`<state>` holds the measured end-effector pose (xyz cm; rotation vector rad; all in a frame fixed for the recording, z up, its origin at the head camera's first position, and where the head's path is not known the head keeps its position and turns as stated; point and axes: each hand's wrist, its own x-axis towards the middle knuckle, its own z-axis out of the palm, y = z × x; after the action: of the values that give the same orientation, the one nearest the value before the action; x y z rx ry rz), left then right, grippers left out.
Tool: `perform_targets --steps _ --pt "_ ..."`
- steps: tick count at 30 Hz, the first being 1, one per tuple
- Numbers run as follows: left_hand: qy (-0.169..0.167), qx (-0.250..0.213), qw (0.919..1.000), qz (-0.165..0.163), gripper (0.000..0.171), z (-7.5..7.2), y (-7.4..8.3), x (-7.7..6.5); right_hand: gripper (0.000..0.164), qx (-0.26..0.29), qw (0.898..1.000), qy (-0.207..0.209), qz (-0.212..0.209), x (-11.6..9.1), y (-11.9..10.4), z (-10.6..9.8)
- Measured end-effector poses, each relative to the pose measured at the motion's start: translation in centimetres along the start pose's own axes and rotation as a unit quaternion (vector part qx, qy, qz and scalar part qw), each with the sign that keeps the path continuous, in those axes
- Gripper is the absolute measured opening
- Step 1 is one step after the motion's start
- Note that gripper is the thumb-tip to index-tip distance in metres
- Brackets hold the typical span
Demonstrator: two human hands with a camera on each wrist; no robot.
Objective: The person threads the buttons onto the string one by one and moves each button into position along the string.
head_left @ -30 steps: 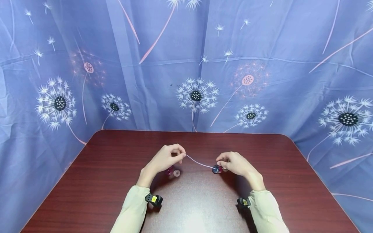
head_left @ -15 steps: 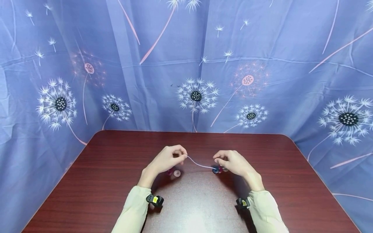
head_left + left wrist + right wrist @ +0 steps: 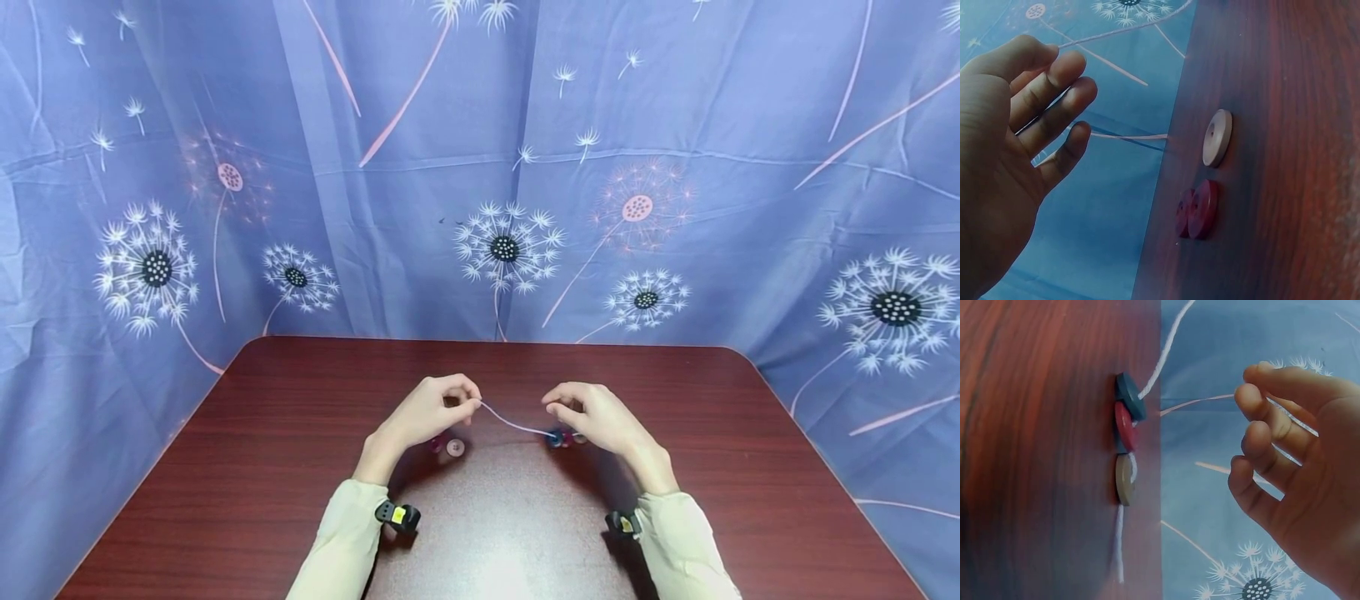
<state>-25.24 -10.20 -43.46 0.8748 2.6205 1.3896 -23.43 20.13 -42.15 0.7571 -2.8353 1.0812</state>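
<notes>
A white string runs from the fingertips of my left hand down to the table. Thumb and forefinger pinch its end, while the other fingers are bent loosely in the left wrist view. On the string, in the right wrist view, sit a dark teal button, a red button and a tan button, resting on the table with the string's tail beyond them. My right hand hovers just above these buttons, its fingers loosely bent and holding nothing.
Below my left hand lie a loose pale button and two dark red buttons, one against the other. The brown wooden table ends at a blue dandelion-print curtain at the back and sides.
My right hand has risen and moved slightly left, away from the threaded buttons. My left hand has shifted a little right, and the string sags slightly more.
</notes>
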Motion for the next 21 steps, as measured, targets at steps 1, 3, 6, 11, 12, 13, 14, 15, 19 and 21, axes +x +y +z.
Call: perform_targets --steps 1,3,6,11,12,13,14,15,19,21 --pt "0.000 0.000 1.0000 0.000 0.012 0.0 0.0 0.0 0.016 -0.008 1.000 0.005 -0.005 0.0 -0.1 0.0" --pt "0.000 -0.001 1.0000 0.000 0.010 0.0 0.1 0.0 0.015 -0.017 1.000 0.011 -0.013 0.0 -0.3 -0.1" --pt "0.001 -0.003 1.0000 0.001 0.009 0.1 0.1 0.0 0.014 -0.024 0.999 0.015 -0.021 0.0 -0.7 -0.2" --pt "0.000 -0.006 1.0000 0.002 0.013 0.0 0.2 -0.1 0.014 -0.027 0.999 0.016 -0.026 0.1 -0.9 -0.2" --pt "-0.001 -0.007 1.0000 0.001 0.012 0.0 0.2 -0.1 0.014 -0.026 0.999 0.016 -0.027 0.1 -0.9 -0.2" --pt "-0.002 -0.008 1.0000 0.000 0.012 0.0 0.2 -0.1 0.014 -0.026 0.999 0.017 -0.029 0.1 -1.0 -0.2" --pt "-0.002 -0.009 1.0000 0.000 0.012 0.0 0.2 -0.1 0.014 -0.024 0.999 0.016 -0.030 0.1 -1.0 -0.2" --pt "-0.003 -0.011 0.9999 -0.001 0.012 0.0 0.2 -0.1 0.014 -0.021 0.999 0.016 -0.033 0.1 -1.1 -0.2" --pt "-0.004 -0.013 0.9999 -0.002 0.012 0.1 0.1 0.0 0.014 -0.022 0.998 0.021 -0.049 0.2 -1.4 -0.1" --pt "-0.003 -0.012 0.9999 -0.001 0.011 0.1 0.1 0.0 0.014 -0.023 0.998 0.025 -0.056 0.2 -1.5 0.0"
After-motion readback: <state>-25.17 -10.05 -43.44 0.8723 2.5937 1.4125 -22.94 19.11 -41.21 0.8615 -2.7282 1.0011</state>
